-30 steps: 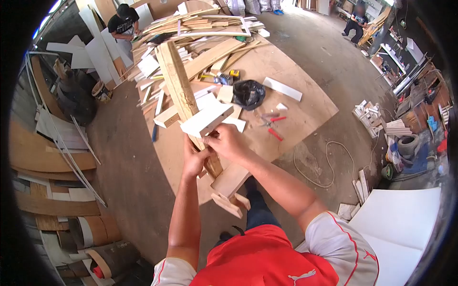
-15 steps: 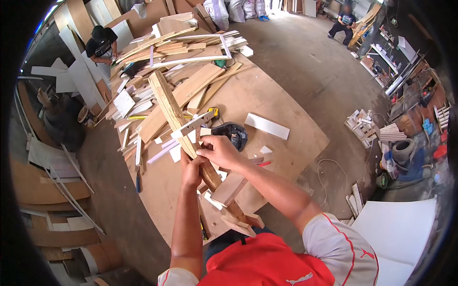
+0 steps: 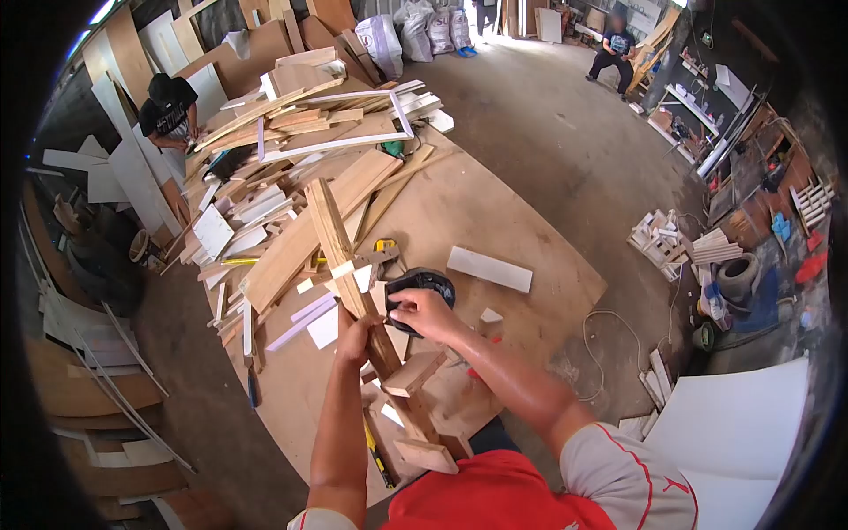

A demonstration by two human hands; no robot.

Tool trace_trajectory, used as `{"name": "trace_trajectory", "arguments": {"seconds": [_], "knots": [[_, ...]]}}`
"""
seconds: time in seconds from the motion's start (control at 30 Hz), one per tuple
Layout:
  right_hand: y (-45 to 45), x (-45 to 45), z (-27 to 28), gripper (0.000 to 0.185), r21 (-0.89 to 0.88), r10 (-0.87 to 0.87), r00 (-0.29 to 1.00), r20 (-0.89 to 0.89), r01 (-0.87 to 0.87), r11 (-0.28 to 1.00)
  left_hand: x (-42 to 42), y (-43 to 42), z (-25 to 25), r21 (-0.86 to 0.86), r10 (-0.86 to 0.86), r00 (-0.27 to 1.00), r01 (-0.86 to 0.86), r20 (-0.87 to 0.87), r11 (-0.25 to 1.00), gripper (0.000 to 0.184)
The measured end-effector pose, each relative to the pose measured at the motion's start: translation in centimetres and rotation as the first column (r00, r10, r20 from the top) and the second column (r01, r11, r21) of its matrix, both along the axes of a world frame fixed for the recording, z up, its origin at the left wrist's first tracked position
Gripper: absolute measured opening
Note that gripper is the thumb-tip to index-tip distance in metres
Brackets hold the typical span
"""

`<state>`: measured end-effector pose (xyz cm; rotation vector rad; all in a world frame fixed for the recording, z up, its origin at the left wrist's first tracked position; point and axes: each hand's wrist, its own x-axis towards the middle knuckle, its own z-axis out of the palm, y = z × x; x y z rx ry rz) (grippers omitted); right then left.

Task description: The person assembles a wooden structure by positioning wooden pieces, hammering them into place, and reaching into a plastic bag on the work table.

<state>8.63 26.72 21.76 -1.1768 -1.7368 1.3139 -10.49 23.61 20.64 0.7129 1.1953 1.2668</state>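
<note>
My left hand (image 3: 356, 337) is closed around a long wooden post (image 3: 330, 231), which slants over the table towards my body. A short crosspiece (image 3: 378, 257) sticks out from the post above my hand. Lower down, a wooden block (image 3: 414, 374) juts from its side, and a small board (image 3: 426, 456) sits at the near end, by my red shirt. My right hand (image 3: 424, 315) is over a black bowl-like container (image 3: 435, 282), its fingers curled together at the near rim. Whatever is between those fingertips is hidden.
Wood offcuts (image 3: 291, 128) are heaped on the far left of the table (image 3: 530, 230). Near the post lie a yellow tape measure (image 3: 385, 245) and a white board (image 3: 489, 268). One person (image 3: 170, 113) works at the far left; another (image 3: 615, 55) sits at the back right.
My right hand has left the post and moved right and down to the black container. The post has turned more upright in view, with my left hand still around it.
</note>
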Motion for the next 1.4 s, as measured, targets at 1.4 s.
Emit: {"name": "trace_trajectory", "arguments": {"seconds": [1.4], "knots": [[11.9,3.6,-22.2,0.017,0.115,-0.1,0.869,0.485,0.05,0.992,2.2,7.7,-10.6,-0.38,0.019,0.994,-0.06,-0.111,0.923,0.059]]}}
